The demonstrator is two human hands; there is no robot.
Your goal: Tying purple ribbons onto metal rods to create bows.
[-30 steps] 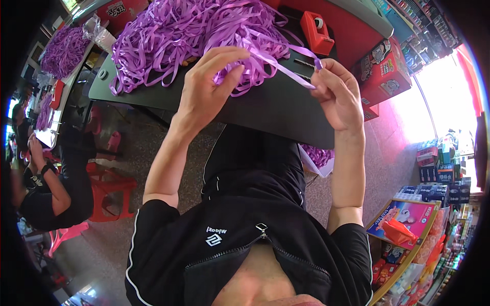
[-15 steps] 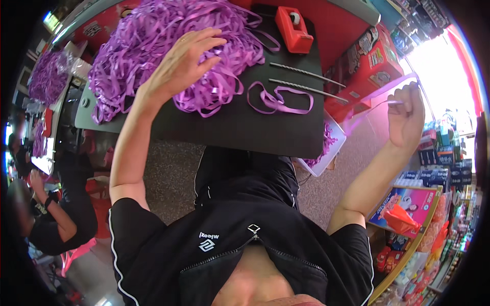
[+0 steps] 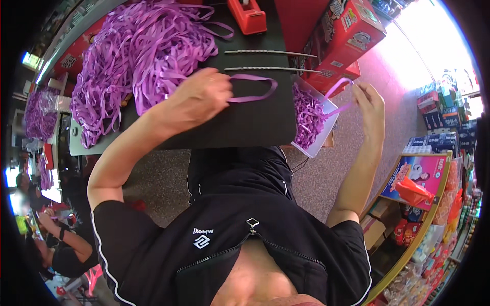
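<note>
My left hand (image 3: 204,94), slightly blurred, is closed at one end of a looped purple ribbon (image 3: 263,97) on the dark table (image 3: 245,127). The loop's far end extends to the right from my curled fingers. Out past the table's right edge, my right hand (image 3: 370,104) pinches another purple ribbon strip (image 3: 334,87), which bends over between thumb and fingers. Below that strip stands a white bin (image 3: 326,127) filled with shorter purple ribbon pieces (image 3: 306,115). A big tangled heap of purple ribbon (image 3: 148,51) covers the table's left side, beyond my left hand.
Two thin twisted metal rods (image 3: 270,52) jut over the table's right edge. A red tape dispenser (image 3: 249,19) sits at the back. Red cartons (image 3: 344,38) stand beyond the bin. At lower right is a goods shelf (image 3: 408,245); at far left a person (image 3: 71,245) works by more ribbon.
My left hand has come down from over the heap and closed at the ribbon loop. My right hand has swung inward toward the bin, still holding a ribbon. The whole view has shifted.
</note>
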